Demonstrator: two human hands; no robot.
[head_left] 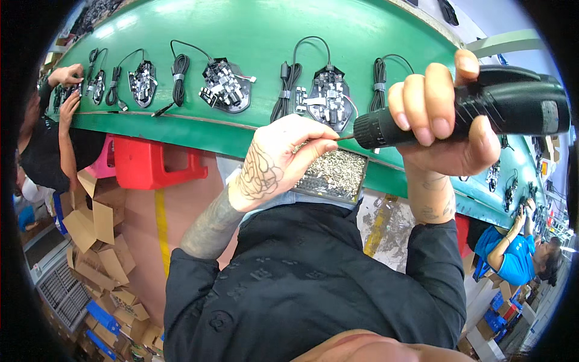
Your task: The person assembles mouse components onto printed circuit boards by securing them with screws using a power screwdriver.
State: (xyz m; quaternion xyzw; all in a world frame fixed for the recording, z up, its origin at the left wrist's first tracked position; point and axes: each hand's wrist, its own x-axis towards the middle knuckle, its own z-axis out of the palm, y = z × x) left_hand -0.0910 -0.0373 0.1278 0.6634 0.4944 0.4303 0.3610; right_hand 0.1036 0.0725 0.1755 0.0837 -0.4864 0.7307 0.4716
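A worker in a black, short-sleeved garment is gripping a black power screwdriver (pixel 515 108) at a long green worktable (pixel 253 33), its smooth, glossy surface catching the light. The right hand (pixel 443 114) is wrapping its fingers around the thick, molded plastic body, which is lying nearly level above the table's near edge and ending in a ribbed, round collar. The left hand (pixel 283 157), tattooed across the back, is pinching thumb and forefinger together at the end of the slim metal bit (pixel 345 137); whether a screw is sitting between them cannot be told. Below, a dark rectangular tray (pixel 365 172) is holding a grainy, glinting heap of tiny silvery screws (pixel 341 169). Just beyond, an opened computer mouse (pixel 325 96) is resting on the green, its rounded black shell showing blocky black, white and gray parts, with a bundled black cable (pixel 286 90) lying to its left.
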